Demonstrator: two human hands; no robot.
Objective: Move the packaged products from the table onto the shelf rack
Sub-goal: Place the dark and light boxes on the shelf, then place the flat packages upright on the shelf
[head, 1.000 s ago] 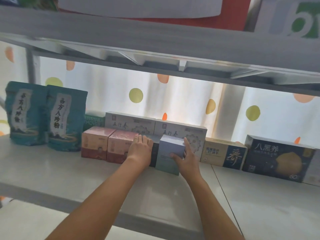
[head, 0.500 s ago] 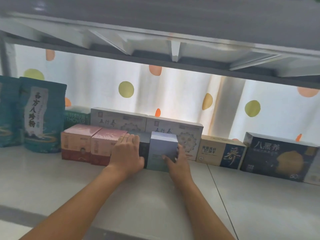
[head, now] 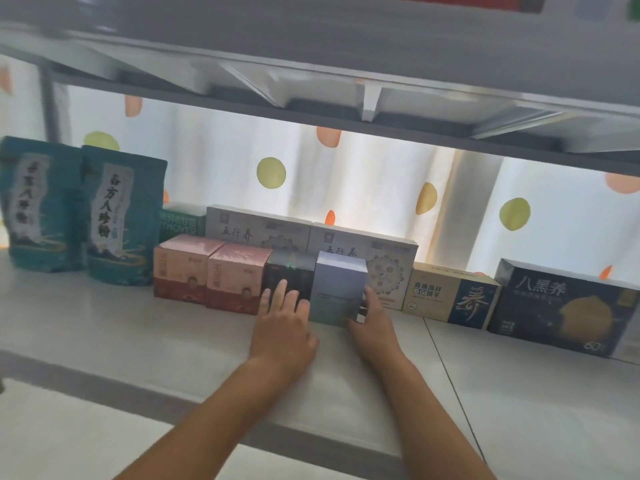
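A lavender box (head: 337, 289) stands upright on the white shelf (head: 138, 341), in a front row beside a dark box (head: 289, 271) and two pink boxes (head: 183, 268). My right hand (head: 372, 317) lies against the lavender box's right side, fingers straight along it and thumb at its lower front corner. The straight fingers of my left hand (head: 284, 317) touch the front of the dark box. Both forearms reach in from below.
Two teal pouches (head: 121, 216) stand at the left. Two grey flat boxes (head: 256, 230) and a green box (head: 181, 221) line the back. A beige-and-navy box (head: 450, 292) and a large dark box (head: 561, 306) sit to the right. The upper shelf (head: 311, 64) hangs low overhead.
The lavender box has been pushed back into line with the dark box. My left hand has slid down from the dark box's top to its front, uncovering it.
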